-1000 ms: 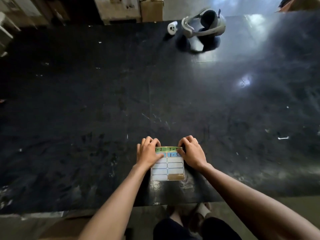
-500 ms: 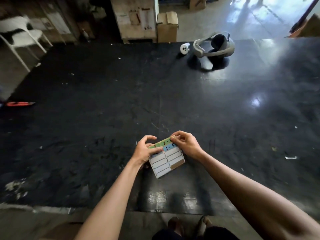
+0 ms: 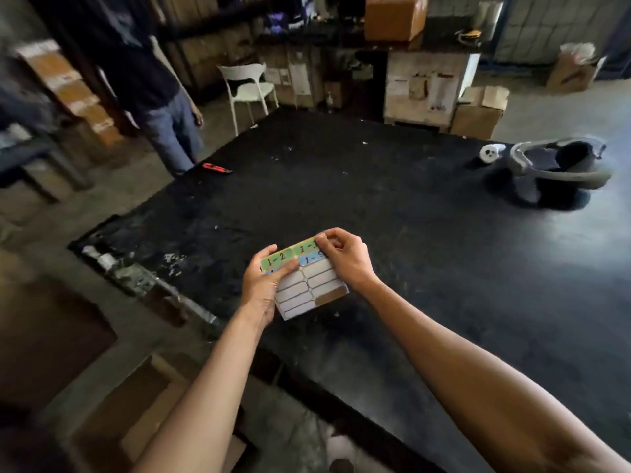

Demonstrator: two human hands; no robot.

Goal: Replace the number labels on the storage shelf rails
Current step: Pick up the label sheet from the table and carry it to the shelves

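A label sheet point(image 3: 307, 285) with white blank slots, green labels reading 1-2 and 1-, a blue label and one brown label is held above the black table point(image 3: 409, 233). My left hand point(image 3: 263, 288) grips its left edge, thumb across the green 1-2 label. My right hand point(image 3: 345, 257) pinches the top right corner at a green label, hiding the label's last digit. No shelf rail is in view.
A grey headset point(image 3: 560, 162) and a white controller point(image 3: 490, 153) lie at the table's far right. A red cutter point(image 3: 216, 168) sits at the far left corner. A person point(image 3: 153, 83) stands beyond it, near a white chair point(image 3: 249, 88) and cardboard boxes point(image 3: 478, 112).
The sheet has been lifted off the table into both hands. My view has swung up and left, bringing the standing person, chair and shelving into sight.
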